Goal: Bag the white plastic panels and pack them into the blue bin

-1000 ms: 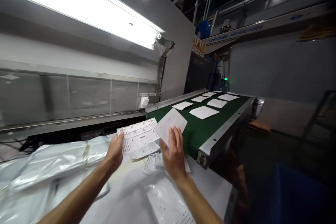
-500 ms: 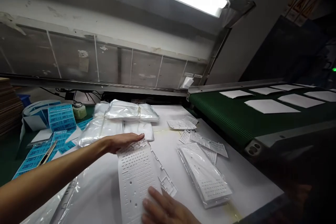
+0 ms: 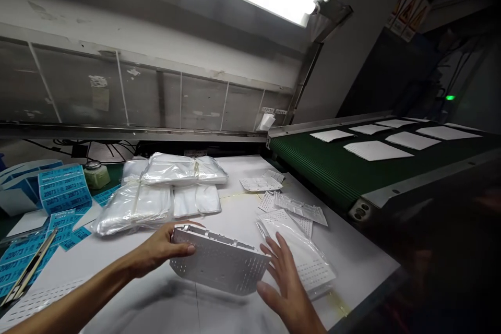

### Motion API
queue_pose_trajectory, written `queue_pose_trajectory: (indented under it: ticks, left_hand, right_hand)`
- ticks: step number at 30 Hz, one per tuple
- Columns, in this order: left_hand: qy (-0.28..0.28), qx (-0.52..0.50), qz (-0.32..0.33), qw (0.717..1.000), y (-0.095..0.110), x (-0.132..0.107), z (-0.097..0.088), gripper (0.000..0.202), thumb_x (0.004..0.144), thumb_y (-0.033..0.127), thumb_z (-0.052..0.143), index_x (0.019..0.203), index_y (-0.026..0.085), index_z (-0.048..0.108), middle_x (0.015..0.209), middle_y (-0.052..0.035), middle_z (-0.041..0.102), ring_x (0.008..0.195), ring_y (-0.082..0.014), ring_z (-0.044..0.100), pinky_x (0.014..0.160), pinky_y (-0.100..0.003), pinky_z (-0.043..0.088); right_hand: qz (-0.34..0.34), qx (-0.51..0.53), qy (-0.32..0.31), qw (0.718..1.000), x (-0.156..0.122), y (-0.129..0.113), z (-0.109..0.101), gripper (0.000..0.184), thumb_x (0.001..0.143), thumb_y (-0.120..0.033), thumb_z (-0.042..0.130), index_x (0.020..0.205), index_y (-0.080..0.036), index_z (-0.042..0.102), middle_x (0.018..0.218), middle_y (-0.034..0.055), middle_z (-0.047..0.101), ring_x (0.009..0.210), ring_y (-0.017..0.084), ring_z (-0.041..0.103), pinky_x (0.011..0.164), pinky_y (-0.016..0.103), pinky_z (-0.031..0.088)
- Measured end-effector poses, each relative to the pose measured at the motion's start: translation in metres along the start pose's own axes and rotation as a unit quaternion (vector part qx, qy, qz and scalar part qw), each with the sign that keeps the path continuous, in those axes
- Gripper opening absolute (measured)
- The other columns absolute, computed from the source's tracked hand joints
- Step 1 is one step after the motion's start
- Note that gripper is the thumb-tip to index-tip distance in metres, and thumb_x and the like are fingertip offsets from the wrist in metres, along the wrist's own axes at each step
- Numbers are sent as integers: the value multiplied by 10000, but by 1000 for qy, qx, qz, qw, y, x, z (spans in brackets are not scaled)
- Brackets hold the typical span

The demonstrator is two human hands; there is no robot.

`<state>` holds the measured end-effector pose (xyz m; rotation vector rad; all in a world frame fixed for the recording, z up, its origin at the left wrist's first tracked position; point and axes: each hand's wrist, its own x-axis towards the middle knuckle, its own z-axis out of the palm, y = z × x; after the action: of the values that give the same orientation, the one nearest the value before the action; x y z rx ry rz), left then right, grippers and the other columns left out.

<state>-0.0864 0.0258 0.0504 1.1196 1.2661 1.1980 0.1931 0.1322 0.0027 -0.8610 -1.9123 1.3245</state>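
My left hand (image 3: 162,248) grips the left end of a white perforated plastic plate (image 3: 221,263) and holds it tilted above the white worktable (image 3: 117,255). My right hand (image 3: 285,282) is open, fingers spread, its fingertips against the plate's right end. Under my right hand lies a clear bag holding a similar plate (image 3: 305,255). More loose white plates (image 3: 297,209) lie just beyond it, and another (image 3: 260,183) further back.
Bundles of clear plastic bags (image 3: 164,188) are piled at the table's back left. Blue label sheets (image 3: 62,188) and a small jar (image 3: 94,173) lie at the left. A green conveyor belt (image 3: 332,167) carrying several white sheets (image 3: 371,150) runs along the right.
The plate that lay flat on the table under both hands is now lifted and tilted. My left hand moved to its left end, my right hand to its right end.
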Motion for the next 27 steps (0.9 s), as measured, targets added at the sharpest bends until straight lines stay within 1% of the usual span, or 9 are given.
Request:
queue_pose_trajectory:
  ticks: [3,6,8,14,19,21,23,25,27]
  left_hand:
    - [-13,-7,2,1000,-19,-9,12,386,719,330,710,1071,197,628,958,-45,678,897,-231,593,770,-304,465]
    - [14,3,-18,1000,-41,-18,17,483,679,340,747,1120,232,581,943,-23,674,873,-227,593,749,-295,461]
    - [24,-15,-10,1000,-53,-23,19,465,678,348,747,1096,234,579,913,-22,672,864,-233,597,760,-314,467]
    - [83,-47,-9,995,-70,-29,26,273,663,375,754,826,185,647,737,-21,660,719,-204,599,664,-285,469]
    - [25,-148,-41,988,-60,-16,32,404,663,424,737,965,165,668,852,-82,709,780,-257,643,790,-394,497]
    - [17,-73,-35,997,-49,-2,28,422,720,453,677,1040,179,640,954,-82,705,842,-251,644,807,-381,498]
    - [51,112,-13,992,-37,20,20,421,801,490,573,1102,197,605,1030,-70,689,902,-233,635,806,-343,497]
    - [103,286,9,953,-26,50,8,428,858,517,464,1109,197,597,1050,-73,678,938,-230,623,785,-324,494]
    - [132,358,11,924,-20,84,-5,402,893,493,401,1043,191,620,1062,-87,663,957,-238,609,798,-341,478]
  right_hand:
    - [75,127,22,989,-6,1,25,869,710,-467,666,1413,-268,195,1399,110,422,1233,273,466,989,420,413]
    - [88,204,19,975,-10,7,45,706,693,-487,673,1275,-208,388,1194,103,599,1089,267,570,947,400,433]
    - [90,208,12,974,-15,16,52,588,702,-489,664,1172,-191,470,1094,96,649,1041,275,592,932,414,437]
    - [105,148,54,982,-24,35,57,596,662,-515,689,1121,-181,508,1057,116,672,1022,294,605,914,422,437]
    - [144,221,28,964,-23,32,45,683,564,-552,730,1113,-179,574,928,104,713,895,334,655,765,441,519]
    - [202,210,56,955,-23,33,39,706,542,-549,749,1114,-165,596,947,114,718,927,354,649,788,468,519]
    - [253,188,109,943,-20,35,34,699,563,-548,744,1121,-152,601,993,117,713,965,361,639,823,481,512]
    - [262,177,165,934,-17,35,31,702,590,-539,739,1141,-131,587,1044,120,702,1010,353,624,877,469,497]
    - [240,178,195,934,-13,34,31,704,585,-528,753,1124,-106,589,1054,129,699,1025,344,620,917,446,483]
